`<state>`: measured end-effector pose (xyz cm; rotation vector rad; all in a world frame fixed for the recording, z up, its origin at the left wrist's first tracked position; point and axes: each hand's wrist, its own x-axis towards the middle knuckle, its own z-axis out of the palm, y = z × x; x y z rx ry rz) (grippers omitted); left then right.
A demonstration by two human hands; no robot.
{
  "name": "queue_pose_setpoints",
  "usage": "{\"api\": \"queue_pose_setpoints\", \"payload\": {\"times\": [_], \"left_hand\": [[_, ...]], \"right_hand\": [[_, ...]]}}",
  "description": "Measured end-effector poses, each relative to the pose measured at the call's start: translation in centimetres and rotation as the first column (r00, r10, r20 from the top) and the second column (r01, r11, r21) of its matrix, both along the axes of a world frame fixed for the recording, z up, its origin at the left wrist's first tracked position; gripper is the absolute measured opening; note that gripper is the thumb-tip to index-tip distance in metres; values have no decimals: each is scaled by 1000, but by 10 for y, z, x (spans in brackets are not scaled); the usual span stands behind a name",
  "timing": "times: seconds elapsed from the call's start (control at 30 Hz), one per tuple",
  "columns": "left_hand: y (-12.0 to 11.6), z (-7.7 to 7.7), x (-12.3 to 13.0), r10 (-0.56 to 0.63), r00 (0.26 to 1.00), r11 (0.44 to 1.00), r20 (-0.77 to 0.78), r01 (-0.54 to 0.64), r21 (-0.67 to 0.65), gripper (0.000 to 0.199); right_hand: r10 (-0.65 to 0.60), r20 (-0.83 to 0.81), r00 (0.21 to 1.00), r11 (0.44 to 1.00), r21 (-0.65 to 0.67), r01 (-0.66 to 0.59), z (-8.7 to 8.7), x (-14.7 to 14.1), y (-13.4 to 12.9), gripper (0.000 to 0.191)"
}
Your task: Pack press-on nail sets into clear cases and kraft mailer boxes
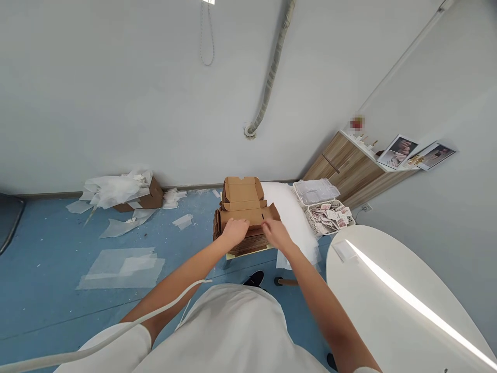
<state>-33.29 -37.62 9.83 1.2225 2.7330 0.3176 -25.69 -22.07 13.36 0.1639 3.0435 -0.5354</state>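
Note:
A brown cardboard box [244, 191], partly folded with its lid flap laid back toward the wall, rests on top of a stack of flattened cardboard [248, 243]. My left hand [235, 231] grips the near edge of this box, its fingers curled over the cardboard. At the near right corner, my right hand [276, 233] pinches the edge beside a raised side flap. A small dark slot shows in the cardboard close to the right fingertips. My own hands hide parts of the box's front edge.
White foam sheets [285, 204] lie right of the stack. Beyond are a basket of clear packets [316, 190] and a basket of printed cards [330, 217]. A white round table [388, 305] stands at right. Wrapping scraps [120, 267] and an open carton [155, 196] lie left.

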Motion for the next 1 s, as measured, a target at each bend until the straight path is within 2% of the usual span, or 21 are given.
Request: {"api": "queue_pose_setpoints", "payload": {"times": [0.07, 0.13, 0.27, 0.4, 0.57, 0.63, 0.7, 0.77, 0.87, 0.93, 1.0], "left_hand": [[0, 1, 0, 11, 1000, 1000, -13, -11, 12, 25], [0, 3, 0, 11, 1000, 999, -11, -10, 32, 25], [-1, 5, 4, 22, 1000, 997, -17, -21, 73, 25], [-3, 11, 4, 88, 996, 987, -5, -86, 136, 26], [-12, 30, -1, 145, 989, 965, -9, -140, 221, 28], [-17, 38, 0, 155, 987, 952, -30, -141, 271, 28], [-22, 44, 3, 154, 987, 936, -55, -128, 329, 28], [-26, 47, 9, 142, 987, 921, -73, -105, 374, 29], [-31, 49, 20, 118, 990, 912, -76, -78, 403, 29], [-34, 47, 27, 100, 992, 911, -73, -62, 408, 29], [-35, 43, 35, 76, 995, 911, -70, -41, 410, 29]], "right_hand": [[97, 132, 987, 989, 100, -110, -7, 5, -14, 25], [95, 191, 977, 979, 160, -127, -15, 8, -22, 24], [81, 202, 976, 978, 175, -118, -25, 11, -23, 27], [65, 250, 966, 979, 172, -111, -29, 16, -22, 29], [25, 272, 962, 996, 76, -48, -37, 20, -20, 37], [11, 264, 964, 1000, -4, -11, -39, 20, -16, 42], [7, 252, 968, 989, -144, 30, -41, 19, -10, 50], [17, 229, 973, 931, -359, 68, -39, 19, -2, 60], [-25, 147, 989, 737, -666, 117, -30, 23, 11, 72], [-127, 87, 988, 619, -771, 148, -19, 29, 20, 72], [-221, 129, 967, 542, -808, 232, -5, 35, 27, 67]]}}
